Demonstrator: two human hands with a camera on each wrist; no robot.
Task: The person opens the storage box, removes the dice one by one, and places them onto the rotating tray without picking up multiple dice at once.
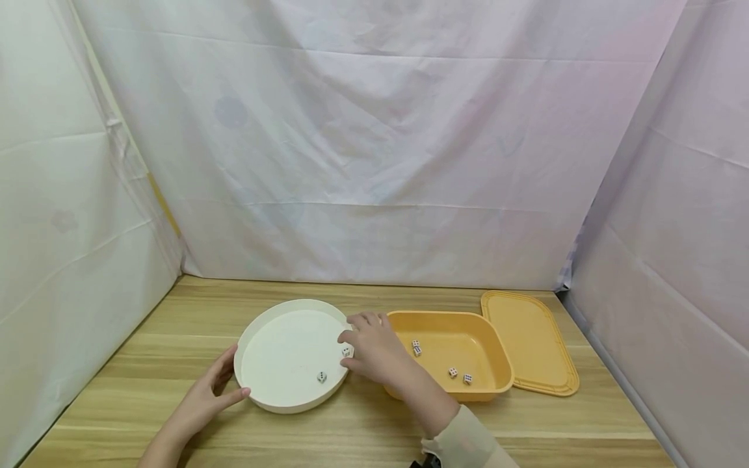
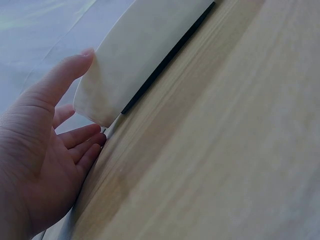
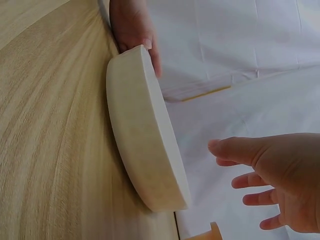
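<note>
A round white tray (image 1: 283, 351) with a low rim rests on the table, with one white die (image 1: 322, 377) near its front and another die (image 1: 346, 351) by its right side. My left hand (image 1: 205, 396) touches the tray's left rim, thumb toward the front and fingers along the side; the left wrist view shows these fingers loosely extended. Over the tray's right edge hovers my right hand (image 1: 377, 348), close to the second die. Its fingers are spread with nothing between them in the right wrist view, apart from the tray wall (image 3: 137, 130).
Right of the tray stands a yellow rectangular container (image 1: 450, 335) holding several dice (image 1: 453, 372), partly covered by my right forearm. A flat yellow lid (image 1: 529, 338) lies beyond it on the right. White cloth (image 1: 374, 162) hangs around the wooden table (image 1: 328, 439) on the back and sides.
</note>
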